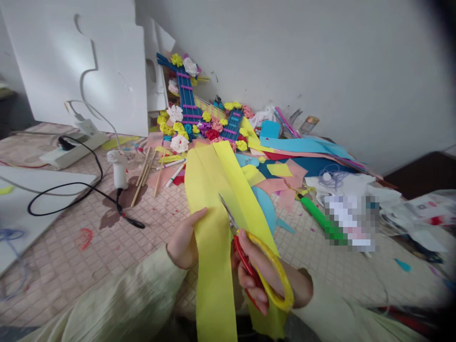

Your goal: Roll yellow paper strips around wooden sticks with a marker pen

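A long sheet of yellow crepe paper (213, 237) hangs toward me over the near table edge, slit lengthwise from its near end. My left hand (185, 240) grips its left edge, thumb on top and the other fingers hidden behind. In my right hand (252, 270) are scissors (261, 275) with one red and one yellow handle, fingers through the loops. The blades sit at the top of the slit, pointing away from me, one blade showing above the paper. A second yellow strip (249, 190) runs along the right side.
Behind the paper stand blue paper guitar shapes (187, 97) with paper flowers. A white glue gun (119, 171), wooden sticks (142, 178) and a power strip (76, 149) are at left. Paper scraps (285, 178) and a green tube-like tool (320, 218) lie at right.
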### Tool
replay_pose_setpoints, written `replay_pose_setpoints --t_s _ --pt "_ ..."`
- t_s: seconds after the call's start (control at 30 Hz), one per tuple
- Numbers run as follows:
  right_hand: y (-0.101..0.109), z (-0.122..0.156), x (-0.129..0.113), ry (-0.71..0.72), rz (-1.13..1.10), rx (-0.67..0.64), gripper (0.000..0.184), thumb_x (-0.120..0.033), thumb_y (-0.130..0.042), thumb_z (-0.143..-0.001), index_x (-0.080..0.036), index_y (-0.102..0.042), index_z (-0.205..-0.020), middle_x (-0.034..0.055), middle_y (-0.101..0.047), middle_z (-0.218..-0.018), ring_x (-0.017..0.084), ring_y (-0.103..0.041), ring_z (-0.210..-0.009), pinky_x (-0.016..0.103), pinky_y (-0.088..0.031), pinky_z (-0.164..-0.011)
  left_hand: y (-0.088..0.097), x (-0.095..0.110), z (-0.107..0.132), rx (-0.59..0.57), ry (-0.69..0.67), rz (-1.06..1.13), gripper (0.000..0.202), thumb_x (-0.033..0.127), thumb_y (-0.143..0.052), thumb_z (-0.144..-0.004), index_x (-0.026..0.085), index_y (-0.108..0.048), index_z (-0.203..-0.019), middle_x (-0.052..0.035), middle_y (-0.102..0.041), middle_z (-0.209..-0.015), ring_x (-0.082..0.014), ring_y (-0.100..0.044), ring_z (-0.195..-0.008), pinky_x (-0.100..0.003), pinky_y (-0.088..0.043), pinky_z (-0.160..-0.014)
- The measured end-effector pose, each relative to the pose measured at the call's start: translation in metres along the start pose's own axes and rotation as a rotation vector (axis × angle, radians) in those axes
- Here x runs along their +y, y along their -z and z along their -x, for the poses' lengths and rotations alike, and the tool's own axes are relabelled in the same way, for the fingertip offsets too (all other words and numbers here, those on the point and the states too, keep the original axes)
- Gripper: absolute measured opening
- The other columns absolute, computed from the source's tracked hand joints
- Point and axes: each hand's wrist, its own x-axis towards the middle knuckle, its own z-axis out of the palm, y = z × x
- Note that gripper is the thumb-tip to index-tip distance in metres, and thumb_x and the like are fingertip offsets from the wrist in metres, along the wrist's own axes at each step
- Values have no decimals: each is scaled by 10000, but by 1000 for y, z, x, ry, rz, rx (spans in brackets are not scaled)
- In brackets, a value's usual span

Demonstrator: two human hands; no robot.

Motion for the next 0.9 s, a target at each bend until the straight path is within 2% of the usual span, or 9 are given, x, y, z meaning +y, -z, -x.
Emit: replay_pose_setpoints --t_s 0.13,0.27,0.4,0.53,0.7,0.9 --pt "1 0 1 16 11 5 573 -683 -216 -799 -174 -473 -744 -100 -370 -353 27 -309 -214 131 -358 -231 -7 1 2 117 10 -16 287 266 -425 -842 58 -599 -937 -102 -695 -697 -198 -645 -589 -292 -480 -641" --pt "-2 1 1 23 27 18 594 -695 -212 -789 -167 -460 -678 -90 -373 -335 27 -320 -215 118 -342 -229 -8 1 3 110 17 -8 288 270 -422 -841 65 -600 -936 -106 -698 -706 -204 -647 -594 -298 -481 -639" --pt "-4 1 0 -11 11 25 596 -665 -185 -817 -163 -444 -624 -79 -375 -312 32 -311 -200 131 -348 -211 -4 0 3 50 22 29 274 284 -450 -821 74 -615 -879 -97 -691 -663 -199 -639 -560 -289 -477 -600" --pt "-2 -1 3 -47 0 38 582 -657 -184 -823 -165 -468 -693 -78 -396 -309 49 -345 -205 157 -385 -216 -3 5 2 63 -72 87 320 310 -422 -810 68 -629 -843 -96 -686 -645 -203 -634 -556 -297 -483 -593" --pt "3 -4 11 22 -52 -22 588 -692 -217 -792 -163 -471 -758 -73 -428 -332 59 -387 -221 160 -395 -231 -8 21 -1 17 -103 105 368 340 -418 -801 51 -634 -873 -102 -679 -627 -199 -627 -536 -291 -483 -568" --pt "7 -6 16 76 -47 -45 588 -708 -260 -771 -159 -462 -713 -74 -424 -328 60 -386 -210 156 -380 -225 -10 32 -12 52 -71 30 295 284 -435 -821 63 -622 -876 -85 -679 -617 -185 -621 -504 -278 -476 -543"
